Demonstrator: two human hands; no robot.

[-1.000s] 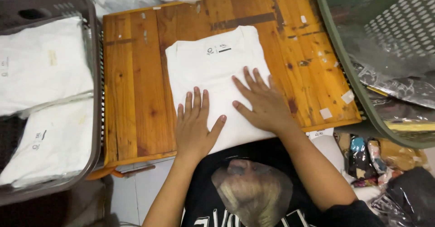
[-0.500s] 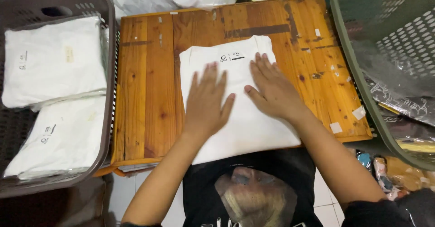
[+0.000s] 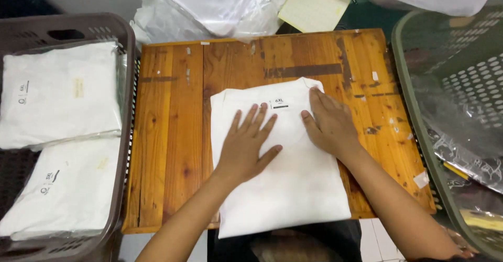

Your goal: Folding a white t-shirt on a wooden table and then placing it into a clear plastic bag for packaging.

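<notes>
A folded white shirt [image 3: 283, 188] with a small label near its collar lies flat on the wooden table [image 3: 173, 136]. My left hand [image 3: 247, 146] presses on the shirt's middle left, fingers spread and pointing away from me. Just to its right, my right hand [image 3: 329, 123] lies flat on the shirt's upper right part, near its edge. Neither hand grips anything.
A brown plastic basket [image 3: 123, 42] at the left holds bagged white shirts [image 3: 57, 92]. At the right stands a green basket [image 3: 419, 110] with clear plastic in it. Clear plastic bags [image 3: 209, 5], a yellow notepad [image 3: 312, 10] and a tape roll lie behind the table.
Both hands have slid forward over the shirt, from its near part up toward the collar end. The camera view has shifted a little.
</notes>
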